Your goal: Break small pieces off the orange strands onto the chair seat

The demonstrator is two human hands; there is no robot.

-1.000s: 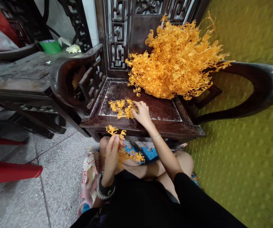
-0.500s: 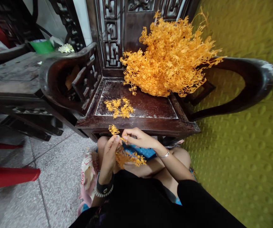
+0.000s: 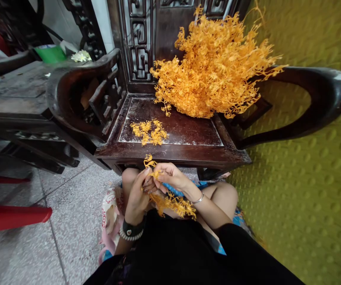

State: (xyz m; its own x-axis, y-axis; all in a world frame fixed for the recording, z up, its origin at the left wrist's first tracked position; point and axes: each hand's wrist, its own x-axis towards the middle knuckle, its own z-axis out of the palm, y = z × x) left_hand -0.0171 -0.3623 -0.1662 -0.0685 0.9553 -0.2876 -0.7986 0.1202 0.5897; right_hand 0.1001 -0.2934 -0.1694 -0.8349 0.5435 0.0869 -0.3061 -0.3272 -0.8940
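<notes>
Above my lap, my left hand (image 3: 140, 194) is closed on an orange artificial flower sprig (image 3: 149, 161), whose tip sticks up past the fingers. Close against it, my right hand (image 3: 172, 178) pinches the same orange sprigs near the left thumb. A further orange branch (image 3: 178, 205) hangs below both hands, over my legs. On the seat of the dark wooden chair (image 3: 188, 128) in front of me lies a small cluster of orange sprigs (image 3: 149, 132). Behind it, a large bushy heap of orange sprigs (image 3: 214, 71) leans on the backrest and right armrest.
To the left, a dark wooden table (image 3: 12, 93) bears a green container (image 3: 50, 54) and a pale flower (image 3: 81, 56). A red plastic stool leg (image 3: 16, 217) juts in at left. A patterned bag (image 3: 109, 211) sits beside my left knee. The right side is a dimpled yellow-green surface (image 3: 307, 190).
My hands have drawn closer together, and the sprig's upright tip has shifted to the right. The hanging branch has swung right and lower. The view has tilted slightly.
</notes>
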